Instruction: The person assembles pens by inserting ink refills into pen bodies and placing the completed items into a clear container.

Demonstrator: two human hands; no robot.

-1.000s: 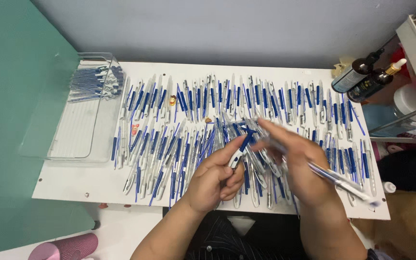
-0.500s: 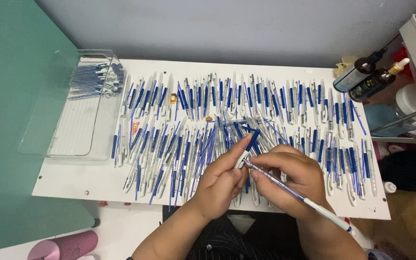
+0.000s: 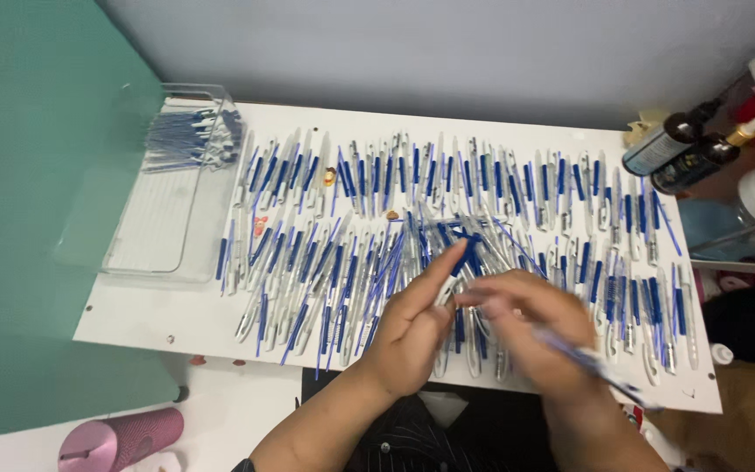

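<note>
Several blue-and-clear pens (image 3: 500,188) lie spread across a white board (image 3: 159,319), with a thicker heap in the middle. My left hand (image 3: 412,328) rests over the heap, its fingers pinching a pen with a blue cap (image 3: 463,253). Next to it, my right hand (image 3: 530,328) is blurred by motion and grips another blue pen (image 3: 596,371) whose tip points down to the right. The two hands touch above the heap.
A clear plastic tray (image 3: 163,218) holding several blue pen refills (image 3: 192,138) stands at the board's left end. Two dark dropper bottles (image 3: 688,153) lie at the far right. A pink tumbler (image 3: 120,437) is at the lower left. A green panel (image 3: 28,201) borders the left.
My right hand has drawn in closer to my left hand and blurs with motion. The pen in it has swung lower. My left hand stays on the heap.
</note>
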